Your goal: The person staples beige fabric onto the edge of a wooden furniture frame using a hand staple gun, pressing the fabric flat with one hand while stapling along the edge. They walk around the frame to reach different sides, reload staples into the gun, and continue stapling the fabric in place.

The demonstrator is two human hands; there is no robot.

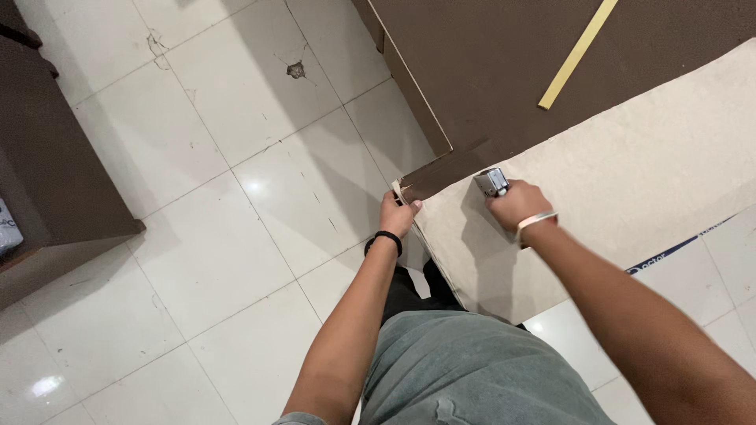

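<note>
A large beige sheet [630, 157] lies over a dark brown board [504, 55]. At the sheet's near corner a brown flap [441, 171] is folded over. My left hand [398, 212], with a black band on the wrist, pinches that corner edge. My right hand [516, 205], with a pale wristband, grips a small metal stapler [491, 182] and presses it down on the beige sheet just right of the flap.
A yellow strip [576, 53] lies on the brown board at the top right. White floor tiles [220, 197] spread to the left. A dark brown cabinet [47, 165] stands at the far left. My legs are right below the sheet's corner.
</note>
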